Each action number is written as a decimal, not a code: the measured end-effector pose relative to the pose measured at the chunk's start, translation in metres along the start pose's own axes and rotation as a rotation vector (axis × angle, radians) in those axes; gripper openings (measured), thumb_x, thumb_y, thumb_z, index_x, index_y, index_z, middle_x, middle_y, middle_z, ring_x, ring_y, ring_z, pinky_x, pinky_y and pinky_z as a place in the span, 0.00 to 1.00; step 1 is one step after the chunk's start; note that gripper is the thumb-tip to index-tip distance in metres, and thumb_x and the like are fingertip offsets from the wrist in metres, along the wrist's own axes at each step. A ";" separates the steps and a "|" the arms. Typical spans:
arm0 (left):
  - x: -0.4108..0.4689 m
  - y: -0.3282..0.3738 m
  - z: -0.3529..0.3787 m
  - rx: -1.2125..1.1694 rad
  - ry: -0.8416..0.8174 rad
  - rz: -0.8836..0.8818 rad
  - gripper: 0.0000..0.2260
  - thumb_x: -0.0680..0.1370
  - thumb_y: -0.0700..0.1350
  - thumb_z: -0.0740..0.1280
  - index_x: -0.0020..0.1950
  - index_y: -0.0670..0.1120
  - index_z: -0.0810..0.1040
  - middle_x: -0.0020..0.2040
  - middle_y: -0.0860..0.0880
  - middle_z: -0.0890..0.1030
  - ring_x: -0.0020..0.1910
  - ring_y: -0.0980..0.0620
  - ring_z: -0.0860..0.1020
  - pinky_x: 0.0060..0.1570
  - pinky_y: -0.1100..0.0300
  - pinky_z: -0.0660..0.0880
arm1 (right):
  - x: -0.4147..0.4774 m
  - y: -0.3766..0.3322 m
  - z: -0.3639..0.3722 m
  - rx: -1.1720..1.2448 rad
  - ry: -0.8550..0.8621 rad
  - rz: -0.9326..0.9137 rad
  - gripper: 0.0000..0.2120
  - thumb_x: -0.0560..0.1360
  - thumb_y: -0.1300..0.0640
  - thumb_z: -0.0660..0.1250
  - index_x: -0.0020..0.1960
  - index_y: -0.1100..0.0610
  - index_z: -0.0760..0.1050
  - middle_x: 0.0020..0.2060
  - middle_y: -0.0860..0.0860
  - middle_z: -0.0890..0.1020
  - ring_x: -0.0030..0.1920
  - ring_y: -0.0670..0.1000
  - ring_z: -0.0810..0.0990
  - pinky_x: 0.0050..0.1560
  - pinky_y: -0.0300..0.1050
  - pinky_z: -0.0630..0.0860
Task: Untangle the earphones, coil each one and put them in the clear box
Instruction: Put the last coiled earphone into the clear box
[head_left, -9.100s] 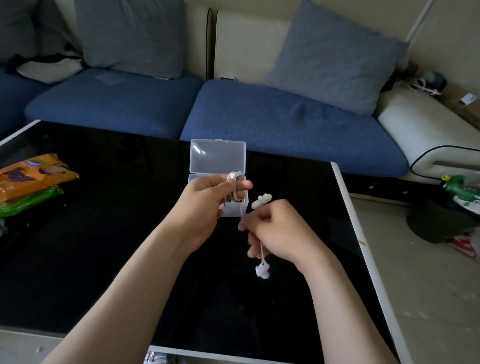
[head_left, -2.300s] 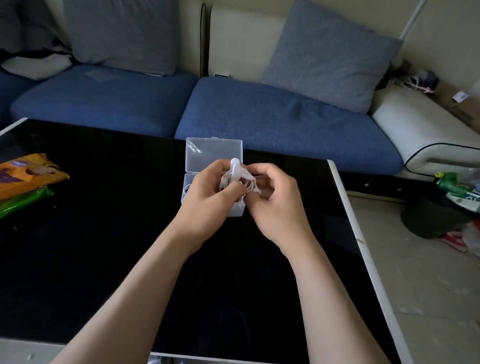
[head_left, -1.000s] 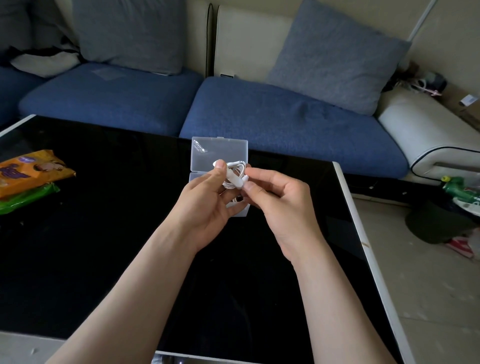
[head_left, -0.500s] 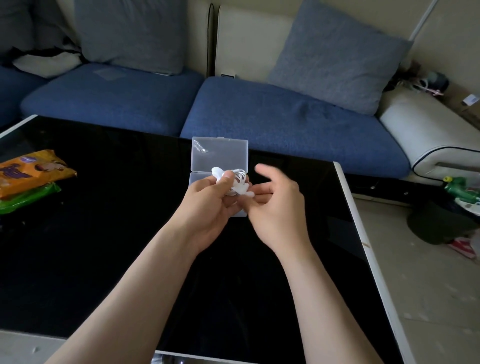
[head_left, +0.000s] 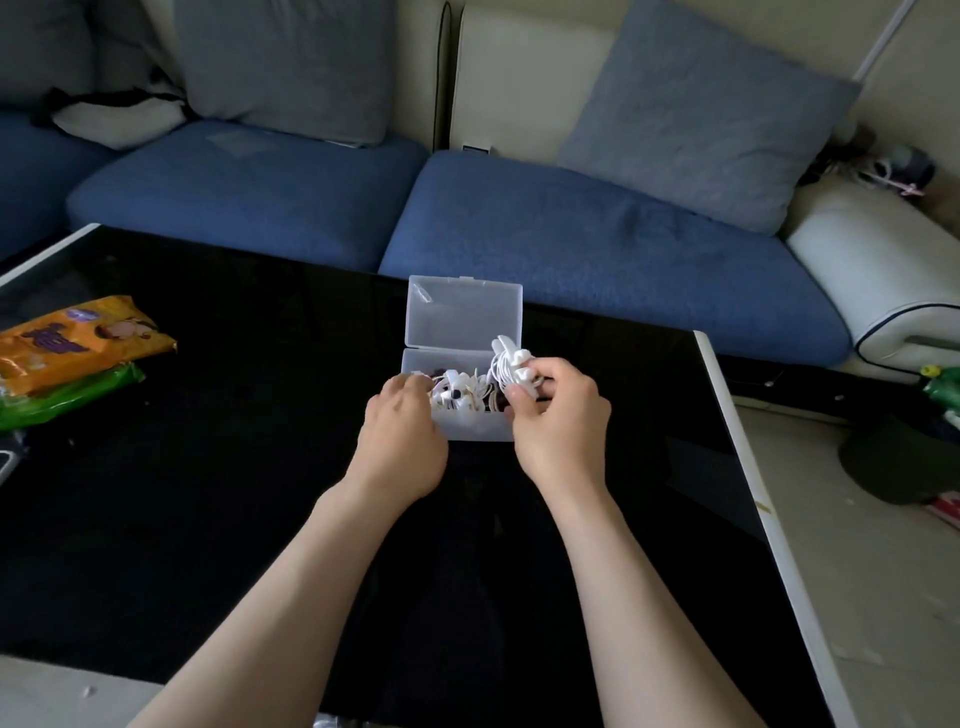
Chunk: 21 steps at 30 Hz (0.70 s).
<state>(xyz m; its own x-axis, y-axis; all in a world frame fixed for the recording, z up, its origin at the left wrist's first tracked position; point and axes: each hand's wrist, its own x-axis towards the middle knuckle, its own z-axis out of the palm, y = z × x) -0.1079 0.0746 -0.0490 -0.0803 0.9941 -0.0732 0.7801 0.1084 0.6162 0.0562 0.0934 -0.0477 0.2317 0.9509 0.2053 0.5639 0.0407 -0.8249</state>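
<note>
Earphones wound into a small white bundle are pinched between the thumb and curled fingers of the right hand. They are held just above the right end of the clear box, with the buds poking up past the fingertips. The box stands on the black table, near its far edge, and its lid is swung open and stands upright behind it. Other earphones, also white, lie inside the box and fill its left and middle part.

The left hand is at the left end of the box with its fingers curled down over the rim. Its fingertips are hidden, so it is not clear whether it grips the box wall, touches the cords inside, or holds nothing.

On the left of the table an orange packet lies against a green packet. Beyond the table is a blue sofa with a grey cushion leaning on its back.
</note>
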 end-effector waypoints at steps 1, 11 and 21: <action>-0.001 -0.006 0.005 0.116 -0.058 -0.006 0.26 0.78 0.35 0.59 0.77 0.46 0.67 0.82 0.43 0.61 0.78 0.36 0.63 0.68 0.44 0.67 | 0.002 0.002 0.004 -0.004 -0.003 0.015 0.09 0.78 0.59 0.75 0.58 0.52 0.82 0.45 0.47 0.87 0.44 0.47 0.88 0.52 0.43 0.83; 0.002 -0.022 0.013 0.202 -0.021 0.034 0.09 0.82 0.47 0.66 0.56 0.42 0.76 0.73 0.40 0.67 0.61 0.37 0.78 0.49 0.51 0.74 | 0.005 0.006 0.028 -0.278 -0.060 -0.017 0.11 0.80 0.54 0.72 0.61 0.49 0.77 0.47 0.55 0.84 0.49 0.60 0.82 0.49 0.54 0.79; 0.007 -0.026 0.013 0.150 -0.007 -0.005 0.16 0.79 0.55 0.71 0.44 0.42 0.78 0.67 0.43 0.65 0.60 0.42 0.79 0.50 0.52 0.78 | 0.001 0.020 0.034 -0.606 0.011 -0.238 0.15 0.80 0.45 0.69 0.39 0.51 0.82 0.40 0.52 0.80 0.46 0.60 0.75 0.44 0.50 0.62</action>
<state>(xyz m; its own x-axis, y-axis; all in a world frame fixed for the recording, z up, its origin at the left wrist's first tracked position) -0.1211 0.0786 -0.0758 -0.0810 0.9934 -0.0815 0.8635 0.1108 0.4920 0.0405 0.1059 -0.0819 0.0515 0.9339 0.3539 0.9473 0.0665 -0.3135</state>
